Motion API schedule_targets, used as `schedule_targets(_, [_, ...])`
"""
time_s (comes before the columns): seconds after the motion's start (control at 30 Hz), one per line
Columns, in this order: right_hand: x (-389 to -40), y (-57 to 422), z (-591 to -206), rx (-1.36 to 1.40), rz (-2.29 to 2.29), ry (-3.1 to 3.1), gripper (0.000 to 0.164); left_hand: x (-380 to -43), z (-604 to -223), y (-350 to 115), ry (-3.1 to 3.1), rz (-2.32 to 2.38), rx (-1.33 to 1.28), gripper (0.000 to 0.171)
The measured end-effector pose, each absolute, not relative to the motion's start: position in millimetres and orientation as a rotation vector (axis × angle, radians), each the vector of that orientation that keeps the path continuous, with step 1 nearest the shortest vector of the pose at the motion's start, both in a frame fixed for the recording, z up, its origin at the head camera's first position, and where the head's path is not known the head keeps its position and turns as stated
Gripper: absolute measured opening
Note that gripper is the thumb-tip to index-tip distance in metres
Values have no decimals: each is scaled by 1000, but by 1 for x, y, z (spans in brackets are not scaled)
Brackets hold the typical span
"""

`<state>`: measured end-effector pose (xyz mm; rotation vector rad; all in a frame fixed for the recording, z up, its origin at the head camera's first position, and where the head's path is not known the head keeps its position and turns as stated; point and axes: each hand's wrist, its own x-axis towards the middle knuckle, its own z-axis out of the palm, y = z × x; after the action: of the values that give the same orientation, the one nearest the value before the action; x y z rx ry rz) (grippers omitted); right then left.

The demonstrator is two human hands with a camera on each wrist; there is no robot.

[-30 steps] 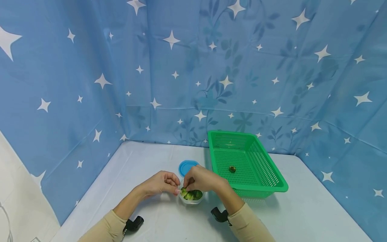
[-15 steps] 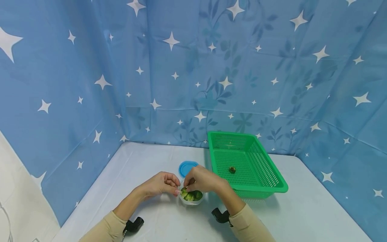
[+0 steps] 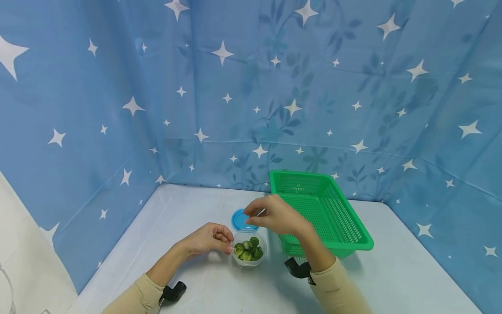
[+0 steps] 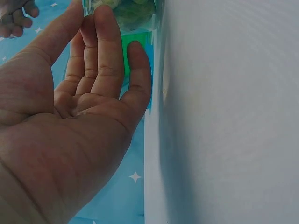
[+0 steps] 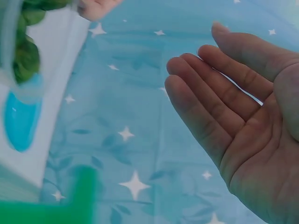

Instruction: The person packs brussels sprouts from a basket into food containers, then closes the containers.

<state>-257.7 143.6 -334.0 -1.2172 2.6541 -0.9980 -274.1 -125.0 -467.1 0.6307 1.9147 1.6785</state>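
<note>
A small clear plastic container (image 3: pixel 249 262) stands on the white table with several Brussels sprouts (image 3: pixel 247 249) in it. My left hand (image 3: pixel 209 239) pinches its left edge between thumb and fingertips; in the left wrist view the fingers (image 4: pixel 107 60) meet at the container's wall. My right hand (image 3: pixel 276 213) is raised above and behind the container, fingers loosely bent and apart from the thumb, holding nothing. In the right wrist view its palm (image 5: pixel 252 154) is bare. Partly behind the right fingertips lies a blue lid (image 3: pixel 240 219).
A green perforated basket (image 3: pixel 353 218) sits at the back right, partly covered by my right hand and forearm. A blue star-patterned curtain (image 3: pixel 223 96) closes off the back and sides of the table (image 3: pixel 188 200).
My right hand has let go of the sprouts in the container and risen up and right toward the basket. It now covers the small sprout-like piece seen there before. The left hand stays put.
</note>
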Motion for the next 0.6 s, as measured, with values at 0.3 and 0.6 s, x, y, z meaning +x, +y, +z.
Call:
schedule_targets(0.3, [-275, 163, -312, -1177, -943, 2774, 19, -274, -467, -124, 1934, 1685, 619, 39])
schedule_targets(0.6, [-304, 190, -308, -1047, -935, 2870, 20, -274, -468, -124, 1941, 1684, 619, 40])
